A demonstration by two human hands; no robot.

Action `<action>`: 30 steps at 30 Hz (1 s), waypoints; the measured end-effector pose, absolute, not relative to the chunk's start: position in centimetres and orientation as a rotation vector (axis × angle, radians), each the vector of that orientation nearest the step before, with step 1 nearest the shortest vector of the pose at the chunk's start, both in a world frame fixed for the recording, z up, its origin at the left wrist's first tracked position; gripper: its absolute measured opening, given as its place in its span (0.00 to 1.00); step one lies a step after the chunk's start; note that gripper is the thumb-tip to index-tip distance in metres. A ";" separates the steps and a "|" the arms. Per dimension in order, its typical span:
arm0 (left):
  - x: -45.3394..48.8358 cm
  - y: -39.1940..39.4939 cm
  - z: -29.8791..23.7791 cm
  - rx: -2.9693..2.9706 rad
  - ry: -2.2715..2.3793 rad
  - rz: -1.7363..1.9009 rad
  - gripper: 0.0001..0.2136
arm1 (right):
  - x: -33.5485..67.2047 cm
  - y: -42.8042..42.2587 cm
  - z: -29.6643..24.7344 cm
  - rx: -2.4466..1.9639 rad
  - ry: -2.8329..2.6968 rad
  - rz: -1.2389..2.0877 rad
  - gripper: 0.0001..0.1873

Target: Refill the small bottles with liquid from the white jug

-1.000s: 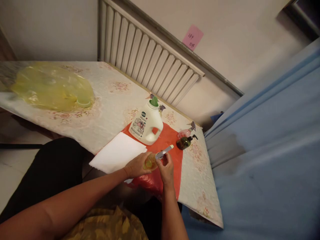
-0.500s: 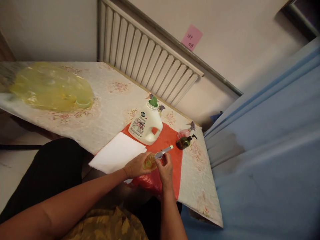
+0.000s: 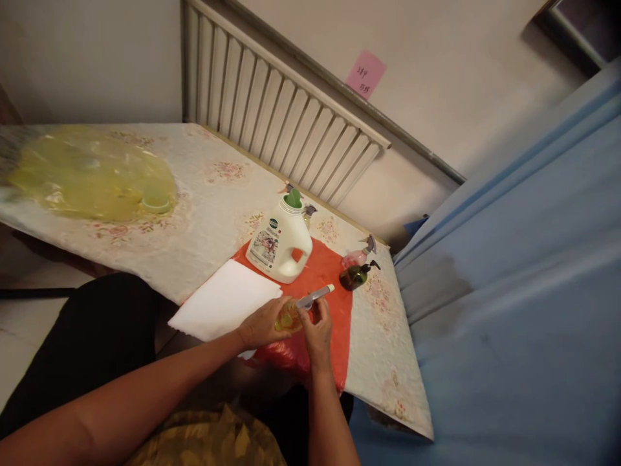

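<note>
My left hand [image 3: 262,321] is closed round the body of a small clear spray bottle [image 3: 287,318] with yellow liquid inside. At the bottle's top, the fingers of my right hand [image 3: 318,333] grip its grey spray head [image 3: 310,298], whose pale nozzle tip points up and to the right. Both hands are above a red plastic sheet [image 3: 339,317]. White folded paper [image 3: 226,298] lies on the sheet, left of the bottle. Just beyond stands a cream detergent jug [image 3: 276,249] with a green pouring spout [image 3: 293,199] in its open neck.
On the floral tablecloth [image 3: 213,213], a yellow plastic bag [image 3: 82,168] lies far left. A dark green pump bottle [image 3: 354,278] and a pink spray bottle [image 3: 356,259] stand at the right. A radiator [image 3: 272,90] lines the back; a blue curtain [image 3: 509,291] hangs to the right.
The camera view has shifted slightly, so everything appears a little further left. Both hands keep their hold on the spray bottle and its head, with hardly any movement.
</note>
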State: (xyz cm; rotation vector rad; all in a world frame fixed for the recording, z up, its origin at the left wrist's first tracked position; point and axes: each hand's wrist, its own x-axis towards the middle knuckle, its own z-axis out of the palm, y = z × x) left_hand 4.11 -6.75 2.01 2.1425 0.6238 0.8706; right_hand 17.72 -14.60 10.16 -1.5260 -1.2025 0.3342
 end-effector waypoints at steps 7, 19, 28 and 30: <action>4.0 -7.0 3.2 2.090 0.621 0.878 0.34 | 17.8 -13.9 9.3 -1.557 -1.129 0.283 0.09; 4.0 -6.9 5.1 1.921 0.664 0.742 0.31 | 22.3 -16.6 6.9 -1.697 -0.878 0.240 0.19; 4.2 -7.4 7.5 1.771 0.828 0.623 0.30 | 29.2 -18.3 3.4 -1.875 -0.843 0.128 0.19; 4.3 -7.4 7.3 1.757 0.843 0.632 0.32 | 29.3 -18.6 2.6 -1.897 -0.841 0.125 0.20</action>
